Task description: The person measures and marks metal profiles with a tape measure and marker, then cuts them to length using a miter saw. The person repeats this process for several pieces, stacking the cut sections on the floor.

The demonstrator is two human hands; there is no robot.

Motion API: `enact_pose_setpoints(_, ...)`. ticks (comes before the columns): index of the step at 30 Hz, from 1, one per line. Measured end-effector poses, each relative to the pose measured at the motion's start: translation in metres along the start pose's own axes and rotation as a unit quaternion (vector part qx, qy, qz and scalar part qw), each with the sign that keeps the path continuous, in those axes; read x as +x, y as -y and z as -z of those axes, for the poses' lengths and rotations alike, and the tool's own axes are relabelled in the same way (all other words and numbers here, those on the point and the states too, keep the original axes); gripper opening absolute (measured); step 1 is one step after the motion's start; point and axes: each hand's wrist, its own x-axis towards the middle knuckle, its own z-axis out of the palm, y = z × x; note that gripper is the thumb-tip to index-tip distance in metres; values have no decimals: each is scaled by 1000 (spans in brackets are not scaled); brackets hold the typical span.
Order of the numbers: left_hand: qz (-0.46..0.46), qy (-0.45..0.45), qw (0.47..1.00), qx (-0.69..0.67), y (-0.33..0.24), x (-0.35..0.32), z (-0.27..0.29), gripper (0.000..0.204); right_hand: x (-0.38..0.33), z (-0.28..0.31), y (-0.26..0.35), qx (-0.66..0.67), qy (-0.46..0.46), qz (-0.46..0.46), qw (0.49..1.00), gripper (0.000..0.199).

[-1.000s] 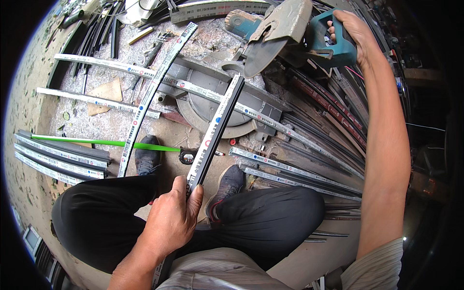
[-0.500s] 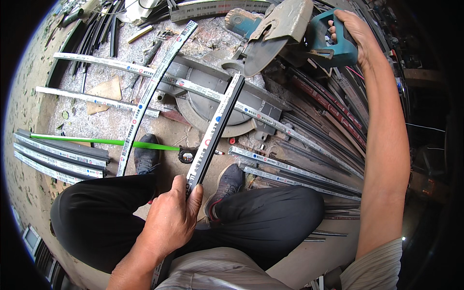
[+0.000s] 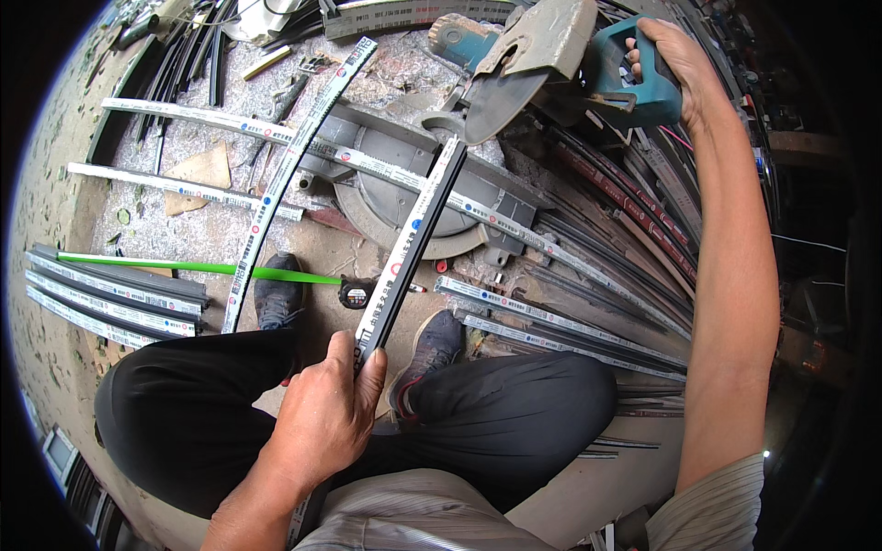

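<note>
My left hand is closed around the near end of a long profile bar, black with printed white film along one side. The bar slants away from me, over the grey base of a mitre saw. Its far end lies just below the round saw blade, which is raised under a worn metal guard. At the upper right, my right hand grips the teal saw handle, fingers through its loop. Another film-covered profile runs crosswise along the saw, passing under the held bar.
A curved-looking profile lies across others on the left. Cut profile pieces are grouped at the lower left, with more profiles at right. A tape measure has its green blade extended leftward. My shoes are close to the saw.
The far end of the held profile has shifted very slightly up and left. Both hands keep their grips, and the saw head stays raised.
</note>
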Motion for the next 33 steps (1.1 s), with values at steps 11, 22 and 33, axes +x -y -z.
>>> enact_pose_setpoints(11, -4, -2, 1000, 2, 1, 0, -1, 37, -2, 0, 2, -8, 0, -6, 1000, 19)
enact_pose_setpoints(22, -9, -2, 1000, 2, 1, 0, 0, 35, 5, 6, -1, -17, 9, -28, 999, 18)
enact_pose_setpoints(33, -9, -3, 1000, 7, 2, 0, 0, 33, 2, 4, -1, -9, 13, -22, 1000, 21)
